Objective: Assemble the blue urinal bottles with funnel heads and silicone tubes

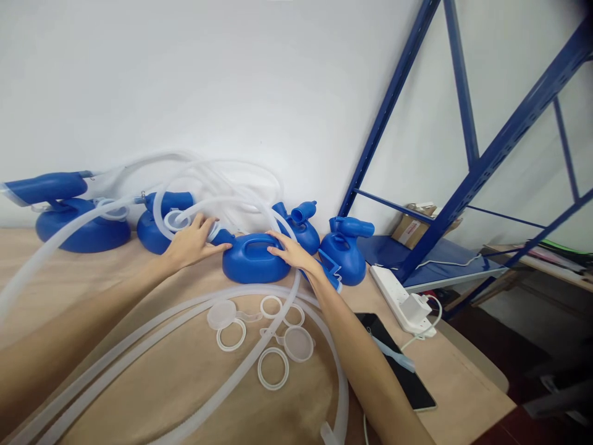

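A blue plastic urinal bottle [256, 267] with a moulded handle sits on the table between my hands. My left hand [194, 240] is at its left end, thumb against the side and fingers around the neck, which is partly hidden. My right hand [293, 252] grips the right end by the handle. In front lie a translucent cap [221, 314], another cap with a strap [298, 343], and several white rings [273, 369]. Clear tubing [250, 358] loops around these parts and passes over the right end of the bottle.
More blue bottles stand along the wall, one at far left [83, 232] and another at right [345, 259]. A power strip [396, 296] and a black tablet [407, 383] with a pale blue tool [393, 352] lie at right. A blue metal rack [500, 148] rises beyond.
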Demonstrator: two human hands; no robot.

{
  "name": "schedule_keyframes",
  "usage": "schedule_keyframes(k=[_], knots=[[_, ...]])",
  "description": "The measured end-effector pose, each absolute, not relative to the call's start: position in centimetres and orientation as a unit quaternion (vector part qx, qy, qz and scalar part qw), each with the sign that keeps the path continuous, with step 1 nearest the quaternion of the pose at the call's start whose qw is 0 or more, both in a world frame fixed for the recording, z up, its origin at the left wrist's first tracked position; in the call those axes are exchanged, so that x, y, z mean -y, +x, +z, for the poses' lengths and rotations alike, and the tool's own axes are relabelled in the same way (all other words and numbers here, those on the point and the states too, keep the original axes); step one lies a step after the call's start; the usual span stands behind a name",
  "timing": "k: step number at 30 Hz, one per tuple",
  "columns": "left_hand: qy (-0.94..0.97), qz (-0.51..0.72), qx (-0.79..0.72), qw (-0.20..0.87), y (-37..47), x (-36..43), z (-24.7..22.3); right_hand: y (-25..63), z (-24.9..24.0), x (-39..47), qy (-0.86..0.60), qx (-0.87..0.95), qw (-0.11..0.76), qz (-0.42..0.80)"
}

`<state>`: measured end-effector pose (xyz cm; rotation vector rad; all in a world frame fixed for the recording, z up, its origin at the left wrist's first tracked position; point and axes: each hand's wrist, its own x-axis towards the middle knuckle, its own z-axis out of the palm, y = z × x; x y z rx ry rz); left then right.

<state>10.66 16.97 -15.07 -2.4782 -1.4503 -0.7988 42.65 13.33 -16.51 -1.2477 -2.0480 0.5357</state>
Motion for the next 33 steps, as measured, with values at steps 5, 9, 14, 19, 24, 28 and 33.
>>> schedule_keyframes(k=[5, 9, 14, 19, 24, 28, 33], knots=[[-0.813, -0.347, 0.467, -0.01, 11.7, -17.7, -15.8, 42.8, -16.5, -13.4, -0.467, 0.784, 0.339, 0.229], [-0.805, -0.344, 0.483, -0.022, 12.3, -17.9, -15.6, 42.7, -16.7, -13.6, -0.459, 0.79, 0.338, 0.224], [-0.773, -0.38, 0.508, 0.02, 13.2, -17.0, -16.2, 42.6, -16.7, -13.5, -0.462, 0.8, 0.325, 0.204], [-0.75, -0.423, 0.508, 0.026, 14.0, -16.7, -17.3, 43.0, -16.9, -13.8, -0.447, 0.807, 0.322, 0.21], [-0.739, -0.442, 0.509, 0.001, 14.0, -17.2, -17.3, 43.1, -16.7, -13.9, -0.438, 0.816, 0.311, 0.213], [-0.747, -0.431, 0.506, -0.018, 13.4, -17.7, -16.7, 42.8, -16.4, -13.2, -0.444, 0.804, 0.318, 0.236], [-0.753, -0.417, 0.508, -0.03, 13.1, -18.0, -16.5, 42.5, -16.2, -12.7, -0.456, 0.792, 0.314, 0.259]])
